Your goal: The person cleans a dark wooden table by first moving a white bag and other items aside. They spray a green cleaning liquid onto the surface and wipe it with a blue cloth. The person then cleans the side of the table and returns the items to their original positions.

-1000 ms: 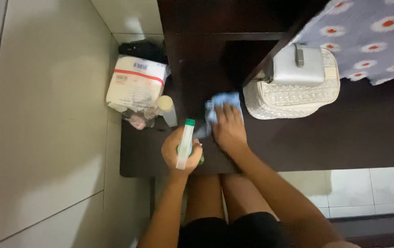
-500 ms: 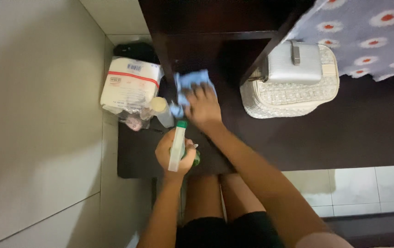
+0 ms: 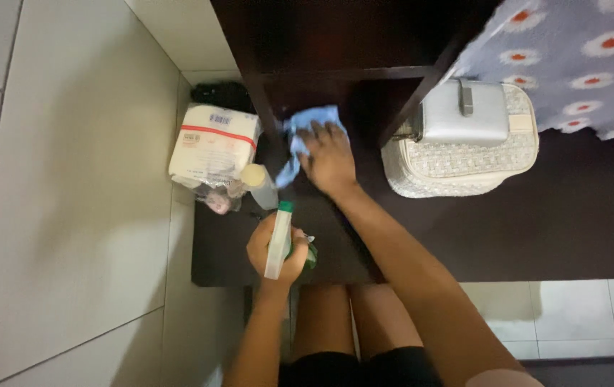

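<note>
- Left hand (image 3: 276,251), lower centre of the frame, fingers clenched around a white spray bottle (image 3: 278,240).
- Right hand (image 3: 329,158), fingers spread flat, presses a blue cloth (image 3: 305,125) on the dark shelf (image 3: 572,215), upper centre.
- A woven basket (image 3: 457,165) stands just right.

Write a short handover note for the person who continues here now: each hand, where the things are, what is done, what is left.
Left hand: holds the white spray bottle with green cap above the dark shelf.
Right hand: pressed flat on the blue cloth, far in on the shelf.
Nearby: woven basket to the right, white packet and small bottle to the left.
Done: cannot tell which parts are wiped.
Left: probably the shelf around the basket.
</note>
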